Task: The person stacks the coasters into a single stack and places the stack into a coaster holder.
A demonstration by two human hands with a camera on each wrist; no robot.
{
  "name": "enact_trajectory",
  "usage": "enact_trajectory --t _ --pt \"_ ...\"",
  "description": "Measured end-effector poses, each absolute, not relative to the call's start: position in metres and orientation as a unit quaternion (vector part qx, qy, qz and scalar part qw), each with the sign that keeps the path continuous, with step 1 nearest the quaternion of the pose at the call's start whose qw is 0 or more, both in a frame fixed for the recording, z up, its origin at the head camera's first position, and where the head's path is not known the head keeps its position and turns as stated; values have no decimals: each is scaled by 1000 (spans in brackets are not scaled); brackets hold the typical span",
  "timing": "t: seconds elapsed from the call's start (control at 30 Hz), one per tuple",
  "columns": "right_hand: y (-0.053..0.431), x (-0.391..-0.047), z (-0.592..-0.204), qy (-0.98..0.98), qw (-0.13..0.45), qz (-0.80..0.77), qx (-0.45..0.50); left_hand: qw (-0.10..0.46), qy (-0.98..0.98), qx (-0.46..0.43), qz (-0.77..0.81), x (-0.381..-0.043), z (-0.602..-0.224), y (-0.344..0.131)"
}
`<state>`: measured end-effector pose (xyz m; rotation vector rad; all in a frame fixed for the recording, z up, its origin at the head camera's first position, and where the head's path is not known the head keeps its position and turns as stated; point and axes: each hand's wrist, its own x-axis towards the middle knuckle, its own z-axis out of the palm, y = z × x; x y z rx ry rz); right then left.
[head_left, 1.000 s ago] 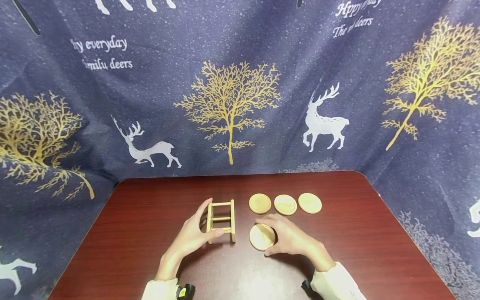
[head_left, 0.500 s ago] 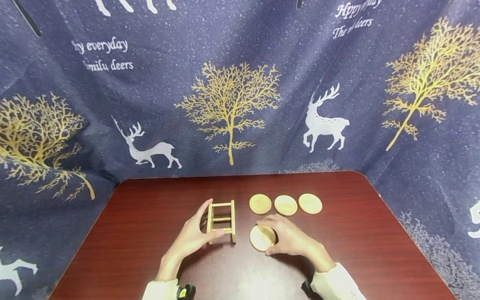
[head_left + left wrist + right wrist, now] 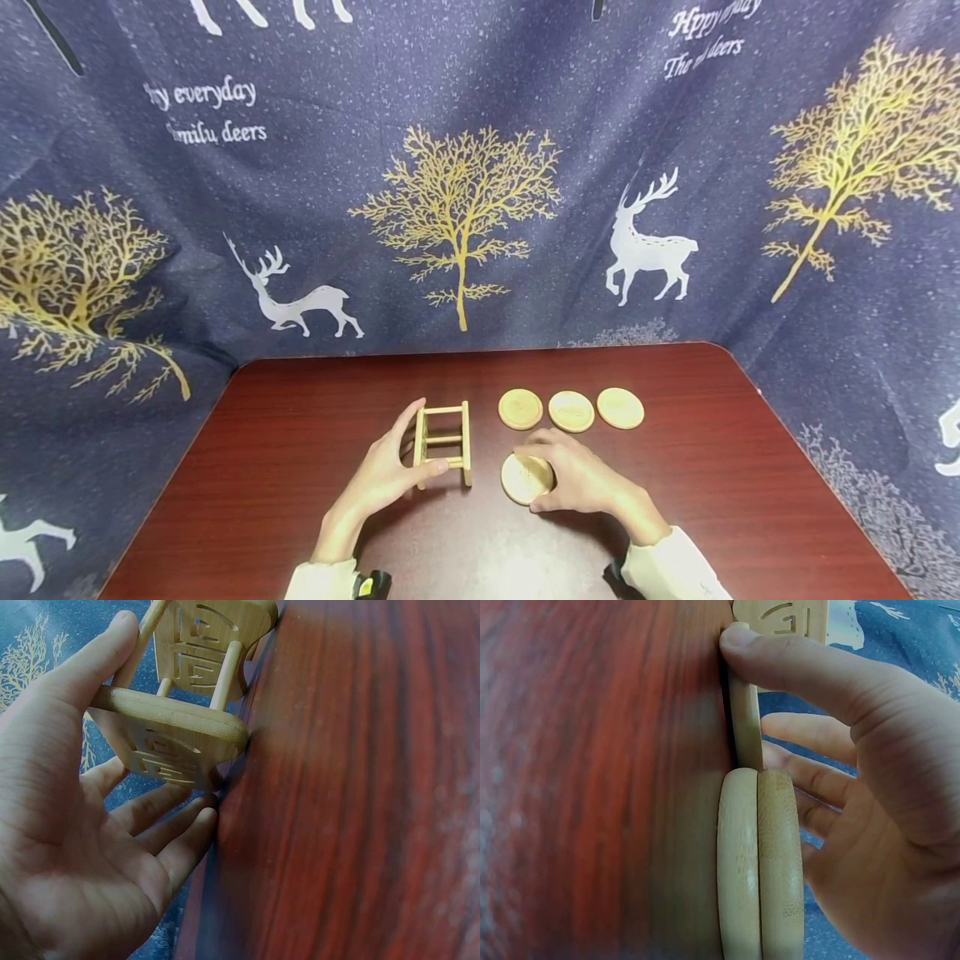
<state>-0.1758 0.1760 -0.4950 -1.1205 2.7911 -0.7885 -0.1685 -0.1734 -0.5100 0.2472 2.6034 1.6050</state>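
Left hand (image 3: 381, 469): thumb and fingers spread wide, gripping wooden rack (image 3: 467, 442) on surface (image 3: 300, 433). Right of rack, near disc (image 3: 522, 477), pinched by half-curled right hand (image 3: 579, 475); three discs (image 3: 571, 412) behind. Step looks like grasp disc, steady rack; next move likely needs firm pinch, lift rackward.

Two hands (image 3: 382, 467), one rack (image 3: 180, 724), at least six discs (image 3: 523, 479), one table (image 3: 315, 442)

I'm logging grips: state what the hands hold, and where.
Left hand: the rack, by its left panel. Right hand: the nearest disc, by its rim, between thumb and fingers.
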Motion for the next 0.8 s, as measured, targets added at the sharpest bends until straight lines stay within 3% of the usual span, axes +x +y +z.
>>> enact_trajectory --t 0.8 --pt "178 -176 -494 892 -2 -269 -364 34 848 85 521 -168 -507 -172"
